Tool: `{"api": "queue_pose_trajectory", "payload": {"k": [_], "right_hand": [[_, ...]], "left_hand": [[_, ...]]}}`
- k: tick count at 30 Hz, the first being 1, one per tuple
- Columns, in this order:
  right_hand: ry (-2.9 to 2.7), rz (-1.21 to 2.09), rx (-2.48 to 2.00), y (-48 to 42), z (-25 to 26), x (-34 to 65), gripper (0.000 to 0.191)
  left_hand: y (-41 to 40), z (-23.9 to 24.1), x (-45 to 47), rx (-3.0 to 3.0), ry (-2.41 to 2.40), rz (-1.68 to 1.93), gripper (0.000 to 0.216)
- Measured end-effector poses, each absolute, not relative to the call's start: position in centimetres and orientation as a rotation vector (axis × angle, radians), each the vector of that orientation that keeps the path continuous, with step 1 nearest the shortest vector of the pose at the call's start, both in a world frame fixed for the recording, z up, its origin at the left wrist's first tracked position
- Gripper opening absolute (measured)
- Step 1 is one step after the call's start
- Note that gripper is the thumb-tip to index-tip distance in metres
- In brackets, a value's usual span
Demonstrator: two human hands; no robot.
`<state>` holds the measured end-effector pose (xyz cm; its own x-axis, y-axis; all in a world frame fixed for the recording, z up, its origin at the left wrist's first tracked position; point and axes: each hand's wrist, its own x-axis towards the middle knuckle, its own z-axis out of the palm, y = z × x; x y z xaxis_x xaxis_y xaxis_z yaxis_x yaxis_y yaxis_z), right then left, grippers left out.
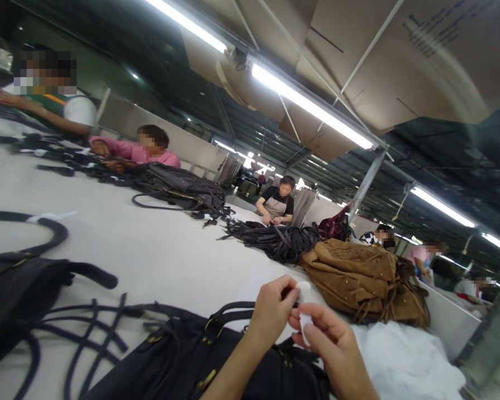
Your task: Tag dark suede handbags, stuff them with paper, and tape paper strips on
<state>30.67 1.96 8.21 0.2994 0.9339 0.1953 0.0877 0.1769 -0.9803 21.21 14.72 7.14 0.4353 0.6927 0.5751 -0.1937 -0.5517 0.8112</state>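
Note:
Above a black handbag [270, 366] with brass-coloured fittings, both my hands are closed in a pinch on a white strip [305, 329]. My left hand [273, 308] grips its upper part between thumb and fingertips, where a rounded white end sticks up. Just to the right and lower, my right hand [335, 341] pinches the lower part with the thumb on it. The strip sits by the bag's dark handle [237, 305]; whether it is wrapped around the handle is hidden by my fingers.
Another black bag [29, 300] with loose straps lies at the left on the pale table [183, 255]. Brown bags [362, 278], a heap of dark straps [279, 239] and white wrapping [408, 358] lie ahead and right. Several co-workers sit around the table.

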Motion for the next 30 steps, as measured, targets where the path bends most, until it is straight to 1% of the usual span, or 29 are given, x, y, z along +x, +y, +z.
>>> {"api": "queue_pose_trajectory", "payload": {"k": [2,3,4,6,7,9,14,21,30], "right_hand": [[-1.127,0.907,-1.135,2.3,8.8,30.9,0.059],[-1.130,0.912,-1.140,2.5,9.0,31.0,0.061],[-1.135,0.875,-1.186,2.8,9.1,31.2,0.056],[-1.143,0.699,-1.319,3.4,9.2,31.5,0.040],[-1.148,0.615,-1.366,3.7,9.2,31.6,0.038],[-1.159,0.561,-1.396,4.3,9.3,31.5,0.038],[-1.137,0.726,-1.428,5.5,9.9,30.3,0.041],[-1.002,0.769,-1.459,7.0,10.2,30.3,0.043],[-0.935,0.696,-1.414,7.9,9.8,30.1,0.043]], "left_hand": [[15.1,7.0,21.2,1.702,0.401,1.250,0.013],[15.2,6.9,21.2,1.671,0.391,1.257,0.012],[15.3,6.9,21.2,1.651,0.382,1.268,0.010],[15.4,6.9,21.2,1.638,0.366,1.289,0.007],[15.3,6.9,21.2,1.639,0.361,1.297,0.006],[15.2,7.1,21.1,1.642,0.354,1.315,0.005],[15.1,7.4,20.6,1.641,0.387,1.363,0.006],[15.2,7.1,20.5,1.566,0.324,1.344,0.009],[15.1,7.5,20.1,1.665,0.321,1.436,0.012]]}}
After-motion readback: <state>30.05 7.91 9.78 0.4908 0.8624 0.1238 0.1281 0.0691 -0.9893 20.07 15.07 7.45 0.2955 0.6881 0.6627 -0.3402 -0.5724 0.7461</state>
